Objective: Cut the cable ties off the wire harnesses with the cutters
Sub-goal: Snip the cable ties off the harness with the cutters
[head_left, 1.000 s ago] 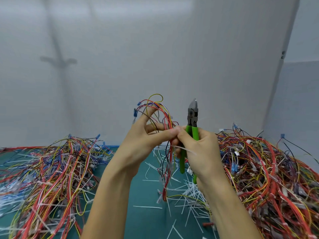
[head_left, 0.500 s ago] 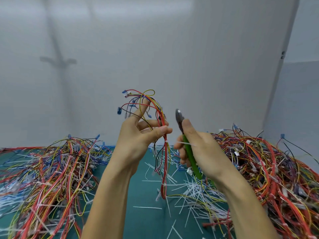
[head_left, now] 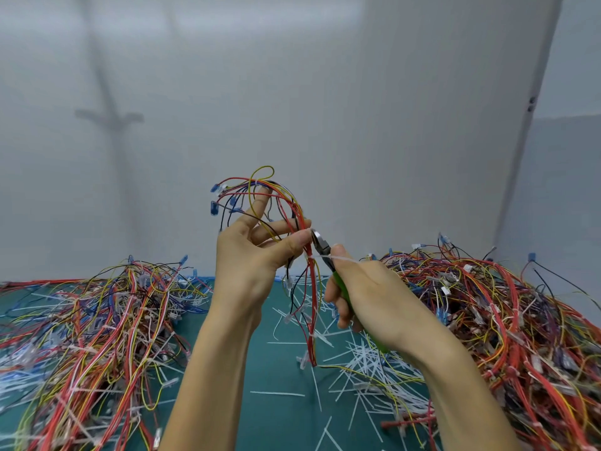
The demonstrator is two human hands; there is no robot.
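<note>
My left hand [head_left: 257,255] holds a wire harness [head_left: 310,288] of red, yellow and black wires up above the table, thumb and fingers pinching the bundle. Its blue connectors fan out above my fingers and the rest hangs down to the mat. My right hand [head_left: 374,297] grips the green-handled cutters [head_left: 322,247]. Their metal jaws point up and left and touch the bundle just beside my left thumb. A white cable tie [head_left: 335,258] sticks out sideways from the harness, right under the jaws.
A large heap of harnesses [head_left: 494,320] lies on the right of the green mat [head_left: 279,402], another heap [head_left: 91,330] on the left. Several cut white ties [head_left: 367,362] litter the mat between them. A grey wall stands close behind.
The cutters swung from upright to tilted left, and their jaws have closed in on the harness at the tie. My left hand turned the harness slightly and keeps holding it up.
</note>
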